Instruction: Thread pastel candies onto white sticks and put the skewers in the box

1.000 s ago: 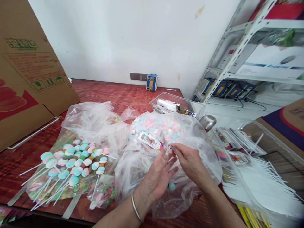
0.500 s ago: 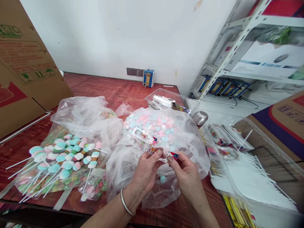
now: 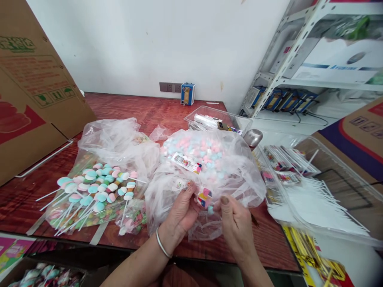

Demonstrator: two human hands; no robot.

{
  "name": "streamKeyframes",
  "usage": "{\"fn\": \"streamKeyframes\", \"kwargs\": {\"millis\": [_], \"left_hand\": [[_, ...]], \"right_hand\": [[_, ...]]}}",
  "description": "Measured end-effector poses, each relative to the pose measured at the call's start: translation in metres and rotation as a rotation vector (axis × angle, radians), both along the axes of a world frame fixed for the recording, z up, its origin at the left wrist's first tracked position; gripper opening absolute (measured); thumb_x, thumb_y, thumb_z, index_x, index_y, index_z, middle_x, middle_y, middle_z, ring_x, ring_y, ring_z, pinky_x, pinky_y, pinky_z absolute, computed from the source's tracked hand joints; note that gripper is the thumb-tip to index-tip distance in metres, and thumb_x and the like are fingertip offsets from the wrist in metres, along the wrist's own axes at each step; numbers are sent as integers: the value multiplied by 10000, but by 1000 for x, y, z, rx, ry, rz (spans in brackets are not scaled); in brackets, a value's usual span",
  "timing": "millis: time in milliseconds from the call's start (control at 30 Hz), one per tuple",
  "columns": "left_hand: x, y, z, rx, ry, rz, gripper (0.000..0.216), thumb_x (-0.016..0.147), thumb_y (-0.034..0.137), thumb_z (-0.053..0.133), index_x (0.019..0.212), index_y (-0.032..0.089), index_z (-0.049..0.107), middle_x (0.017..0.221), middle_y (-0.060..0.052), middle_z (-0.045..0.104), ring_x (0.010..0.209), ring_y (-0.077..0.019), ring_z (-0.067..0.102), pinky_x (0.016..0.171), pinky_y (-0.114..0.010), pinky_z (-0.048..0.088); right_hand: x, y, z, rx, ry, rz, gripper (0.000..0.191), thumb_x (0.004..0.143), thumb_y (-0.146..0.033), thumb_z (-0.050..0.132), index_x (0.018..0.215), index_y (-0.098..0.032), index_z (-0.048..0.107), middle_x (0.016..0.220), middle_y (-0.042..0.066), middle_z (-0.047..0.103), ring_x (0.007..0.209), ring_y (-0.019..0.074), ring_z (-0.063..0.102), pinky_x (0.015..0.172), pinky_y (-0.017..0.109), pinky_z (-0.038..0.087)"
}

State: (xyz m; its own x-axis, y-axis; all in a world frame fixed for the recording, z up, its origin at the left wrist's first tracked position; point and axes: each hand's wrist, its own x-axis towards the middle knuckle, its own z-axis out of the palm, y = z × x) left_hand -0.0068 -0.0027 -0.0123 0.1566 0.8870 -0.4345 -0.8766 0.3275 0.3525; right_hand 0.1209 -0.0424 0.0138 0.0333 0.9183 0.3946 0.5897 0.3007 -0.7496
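Observation:
My left hand [image 3: 183, 213] pinches a small colourful printed card [image 3: 205, 197] between thumb and fingers, over the front of a clear plastic bag [image 3: 251, 187]. Just right of that card is my right hand [image 3: 237, 221], its fingers curled and thumb pressed down; what they hold is hidden. Pink, white and blue marshmallows [image 3: 194, 145] fill the bag. Another printed card [image 3: 187, 162] lies on top of it. To the left, marshmallow sticks [image 3: 98, 189] lie heaped on a clear bag of coloured sweets [image 3: 110, 215].
A clear bin [image 3: 287, 223] with white sticks and printed cards stands right, with gold twist ties [image 3: 308, 249] nearby. Behind the bag are a clear tray [image 3: 194, 113] and a metal scoop [image 3: 253, 137]. A carton [image 3: 38, 79] borders the left; shelving [image 3: 278, 75] stands back right.
My right hand has come off the card and moved slightly right and down, now curled. The card in my left hand now shows more of its coloured face. The view has tilted down.

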Motion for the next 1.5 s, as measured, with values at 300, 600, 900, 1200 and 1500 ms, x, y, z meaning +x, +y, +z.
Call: {"fn": "streamKeyframes", "kwargs": {"millis": [300,600,900,1200,1500], "left_hand": [[-9,-7,-3,11,-98,19,255,691,226,842,808,145,631,767,-8,676,655,-117,624,584,-230,507],[-36,-30,6,78,71,-46,418,524,262,931,697,127,575,594,55,497,528,-50,441,499,-181,364],[-200,-79,47,220,320,673,320,575,261,910,732,168,647,700,32,629,649,-117,596,612,-234,523],[-261,-108,26,181,401,833,256,613,258,886,733,163,680,779,3,717,743,-166,680,691,-277,594],[-251,-96,24,157,261,735,162,701,210,825,804,177,704,913,-32,757,890,-208,714,682,-244,602]], "right_hand": [[-17,-22,1,162,-20,77,315,1010,-371,416,1210,-226,613,1268,108,520,1205,250,498,1006,397,416],[-27,-25,-10,63,175,140,240,1002,-347,447,1051,-235,654,1171,77,632,1118,234,578,944,351,447],[-162,-18,-19,-364,-231,576,384,1032,-324,350,889,-215,689,753,14,717,700,161,666,662,237,485],[-240,13,-58,-425,-587,392,244,906,-205,515,846,-134,741,795,163,753,781,283,726,650,329,472],[-239,13,-26,-313,-701,369,284,980,-284,471,860,-172,702,773,109,722,726,243,693,582,292,413]]}}
